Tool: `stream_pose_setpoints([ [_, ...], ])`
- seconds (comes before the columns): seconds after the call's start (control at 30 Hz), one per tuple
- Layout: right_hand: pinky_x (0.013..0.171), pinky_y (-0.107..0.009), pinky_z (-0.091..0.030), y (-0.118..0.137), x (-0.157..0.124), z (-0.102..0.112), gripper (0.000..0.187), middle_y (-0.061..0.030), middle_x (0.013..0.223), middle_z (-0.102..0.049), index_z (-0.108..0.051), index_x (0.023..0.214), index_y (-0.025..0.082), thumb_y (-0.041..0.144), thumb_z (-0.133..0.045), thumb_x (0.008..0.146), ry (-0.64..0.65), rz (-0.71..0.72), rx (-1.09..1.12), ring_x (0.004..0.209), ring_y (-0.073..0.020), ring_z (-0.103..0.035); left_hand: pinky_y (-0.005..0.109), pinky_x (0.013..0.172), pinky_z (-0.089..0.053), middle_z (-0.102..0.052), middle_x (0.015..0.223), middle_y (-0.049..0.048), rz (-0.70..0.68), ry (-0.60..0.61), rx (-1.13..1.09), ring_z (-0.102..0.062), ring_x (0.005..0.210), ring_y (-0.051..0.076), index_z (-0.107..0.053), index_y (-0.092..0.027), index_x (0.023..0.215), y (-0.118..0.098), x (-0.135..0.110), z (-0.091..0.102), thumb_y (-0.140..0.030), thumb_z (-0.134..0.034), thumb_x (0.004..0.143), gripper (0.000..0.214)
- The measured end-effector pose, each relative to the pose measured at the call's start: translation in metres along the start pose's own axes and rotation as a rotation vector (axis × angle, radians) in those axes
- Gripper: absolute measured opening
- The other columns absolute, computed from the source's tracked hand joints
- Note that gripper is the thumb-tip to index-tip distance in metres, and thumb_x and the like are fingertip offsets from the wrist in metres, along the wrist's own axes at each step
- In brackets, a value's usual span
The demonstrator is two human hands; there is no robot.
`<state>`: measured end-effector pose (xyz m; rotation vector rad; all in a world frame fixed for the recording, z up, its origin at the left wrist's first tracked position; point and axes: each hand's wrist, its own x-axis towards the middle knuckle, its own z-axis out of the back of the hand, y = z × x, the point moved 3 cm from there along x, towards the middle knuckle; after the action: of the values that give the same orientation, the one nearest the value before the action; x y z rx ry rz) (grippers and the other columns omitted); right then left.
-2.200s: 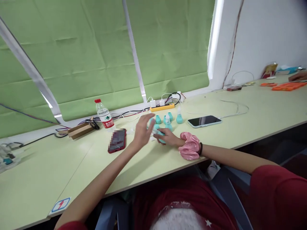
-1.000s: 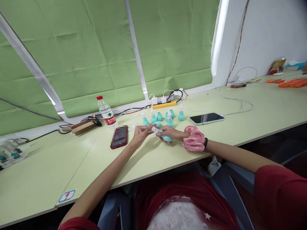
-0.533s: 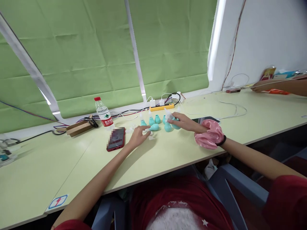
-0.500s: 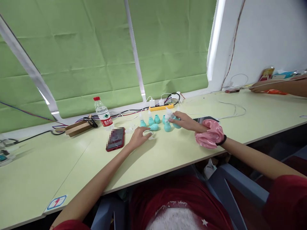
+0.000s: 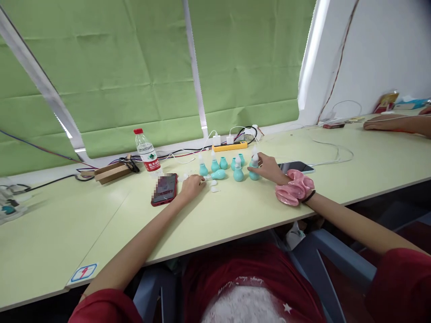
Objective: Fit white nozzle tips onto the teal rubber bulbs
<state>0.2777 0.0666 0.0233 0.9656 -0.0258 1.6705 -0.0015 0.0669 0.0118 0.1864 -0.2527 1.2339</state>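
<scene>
We see the right hand (image 5: 267,167) closed about an upright teal bulb (image 5: 254,171). Thumb and fingers wrap its round body, and its white nozzle stands free above them. This bulb stands on the pale green table (image 5: 235,215) at the right end of the cluster.

The left hand (image 5: 191,185) rests knuckles-up on the table with its fingers curled. Its fingertips meet the nozzle end of a lying teal bulb (image 5: 218,174), but we cannot tell whether they pinch it or merely touch it. That bulb lies just right of the left hand, its long axis running left to right, with the nozzle toward the hand and the fat end toward the others. The left hand is much the nearer to it.

Loose white nozzles (image 5: 214,189) lie on the near side of it, too small for us to count surely. More standing bulbs (image 5: 238,174) are between the hands. A red phone (image 5: 164,188) lies left of the left hand, with a water bottle (image 5: 147,152) beyond it. A pale blue phone (image 5: 296,167) is partly hidden behind the right hand and its pink scrunchie (image 5: 294,187).
</scene>
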Motion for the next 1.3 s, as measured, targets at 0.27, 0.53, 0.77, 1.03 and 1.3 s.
stream_pose_setpoints([
  [0.27, 0.073, -0.033, -0.04, 0.069, -0.019, 0.028, 0.018, -0.0108, 0.087, -0.051, -0.049, 0.087, 0.015, 0.026, -0.049, 0.073, -0.472, 0.598, -0.025, 0.088, -0.0197, -0.045, 0.026, 0.067, -0.042, -0.062, 0.086, 0.0068, -0.013, -0.079, -0.071, -0.055, 0.082, 0.019, -0.064, -0.016, 0.076, -0.005, -0.002, -0.002, -0.021, -0.044, 0.073, 0.022],
  [0.53, 0.065, -0.029, -0.038, 0.143, -0.005, -0.075, 0.022, -0.0109, 0.086, -0.055, -0.055, 0.09, 0.013, 0.018, -0.036, 0.08, 0.342, 0.616, -0.399, 0.086, -0.0209, -0.048, 0.025, 0.066, -0.043, -0.065, 0.08, 0.004, 0.024, -0.119, -0.341, -0.056, 0.071, 0.015, -0.065, -0.017, 0.082, 0.005, -0.004, -0.008, -0.017, -0.049, 0.068, 0.021],
  [0.77, 0.073, -0.031, -0.038, 0.124, -0.001, -0.088, 0.031, -0.013, 0.099, -0.052, -0.054, 0.102, 0.013, 0.028, -0.038, 0.08, 0.33, 0.423, -0.382, 0.094, -0.0237, -0.046, 0.026, 0.068, -0.043, -0.061, 0.081, 0.0076, 0.007, -0.145, -0.25, -0.055, 0.075, 0.016, -0.064, -0.014, 0.086, -0.006, -0.005, -0.01, -0.022, -0.046, 0.073, 0.023],
  [1.03, 0.07, -0.028, -0.036, 0.122, -0.005, -0.087, 0.031, -0.0083, 0.092, -0.059, -0.053, 0.102, 0.016, 0.03, -0.036, 0.081, 0.324, 0.313, -0.232, 0.087, -0.0192, -0.052, 0.028, 0.071, -0.043, -0.065, 0.077, 0.0053, -0.028, -0.173, -0.263, -0.057, 0.072, 0.017, -0.066, -0.016, 0.076, -0.001, -0.005, -0.007, -0.018, -0.049, 0.067, 0.02],
  [1.3, 0.075, -0.026, -0.035, 0.124, -0.011, -0.095, 0.024, -0.0072, 0.089, -0.059, -0.06, 0.094, 0.017, 0.026, -0.045, 0.078, 0.333, 0.434, -0.129, 0.091, -0.0182, -0.049, 0.024, 0.065, -0.047, -0.066, 0.072, 0.0053, -0.083, -0.135, -0.768, -0.06, 0.067, 0.015, -0.065, -0.01, 0.072, 0.011, 0.001, -0.01, -0.015, -0.055, 0.061, 0.016],
])
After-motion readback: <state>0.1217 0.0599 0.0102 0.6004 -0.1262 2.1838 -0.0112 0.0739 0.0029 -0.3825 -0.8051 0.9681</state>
